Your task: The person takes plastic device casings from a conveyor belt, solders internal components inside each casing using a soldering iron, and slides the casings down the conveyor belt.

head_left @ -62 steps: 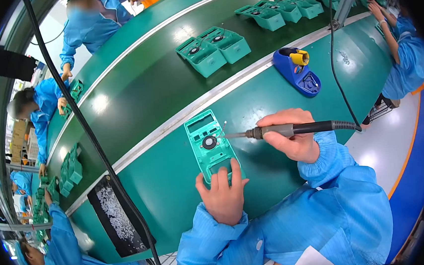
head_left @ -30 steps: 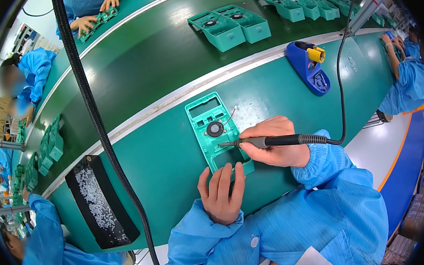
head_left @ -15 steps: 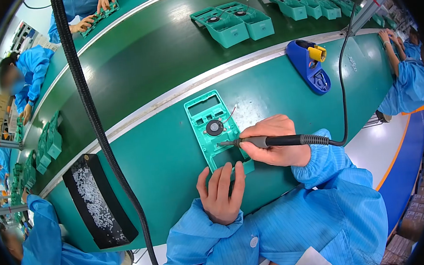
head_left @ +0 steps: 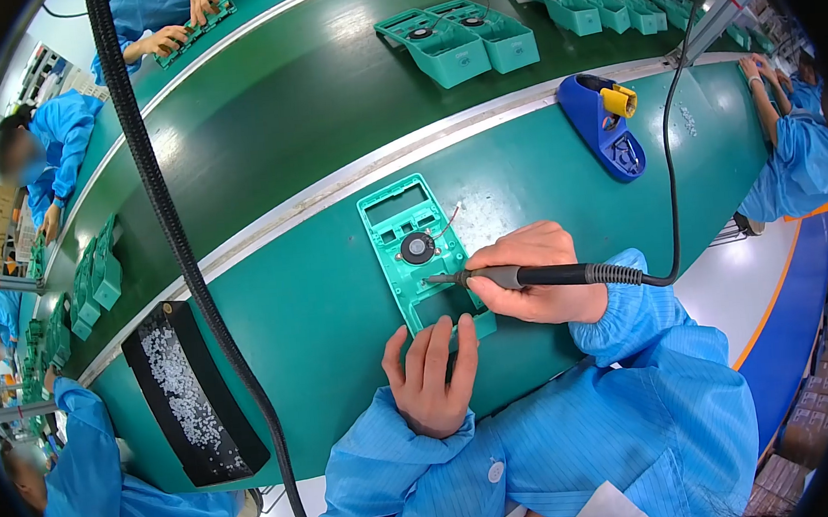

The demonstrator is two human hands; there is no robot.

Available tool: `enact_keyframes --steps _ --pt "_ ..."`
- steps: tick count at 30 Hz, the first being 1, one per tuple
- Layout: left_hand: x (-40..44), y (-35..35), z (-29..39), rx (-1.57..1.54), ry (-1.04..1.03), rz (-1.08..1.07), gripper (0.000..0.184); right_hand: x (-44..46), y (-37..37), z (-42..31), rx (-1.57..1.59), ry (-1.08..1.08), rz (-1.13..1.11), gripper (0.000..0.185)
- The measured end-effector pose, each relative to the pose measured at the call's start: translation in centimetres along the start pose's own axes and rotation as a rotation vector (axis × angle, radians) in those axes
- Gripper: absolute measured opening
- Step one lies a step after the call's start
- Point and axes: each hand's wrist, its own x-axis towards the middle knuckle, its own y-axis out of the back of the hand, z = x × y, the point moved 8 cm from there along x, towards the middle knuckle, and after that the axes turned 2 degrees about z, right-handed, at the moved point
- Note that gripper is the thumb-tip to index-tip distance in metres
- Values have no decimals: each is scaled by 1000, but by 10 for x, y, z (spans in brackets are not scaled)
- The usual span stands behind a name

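Note:
A light green plastic housing (head_left: 445,262) lies open side up on the bench, with a round black speaker (head_left: 418,247) and thin wires inside. My right hand (head_left: 535,273) is closed around the handle of a soldering iron (head_left: 556,274). The iron's tip points left and meets a small spot inside the housing, below the speaker. Stretched and slightly spread, the fingers of my left hand (head_left: 433,378) rest against the housing's near edge; its thumb is hard to make out.
A blue iron stand (head_left: 603,132) stands at the back right. On the left is a black tray (head_left: 232,457) of small clear pieces. More green housings (head_left: 457,59) sit on the conveyor (head_left: 304,102). A thick black cable (head_left: 184,238) hangs across the left. Co-workers sit around.
My hands and the soldering iron hold almost the same position. The housings on the far conveyor have shifted slightly right. The hanging cable has swung a little left.

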Motion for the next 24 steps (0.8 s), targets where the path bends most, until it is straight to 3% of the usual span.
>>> enact_keyframes --steps 18,24 --pt "0 -1 0 -2 -11 9 36 0 8 -8 17 81 124 11" --pt "0 -1 -1 -8 -14 2 35 -1 1 -10 -8 118 22 15"
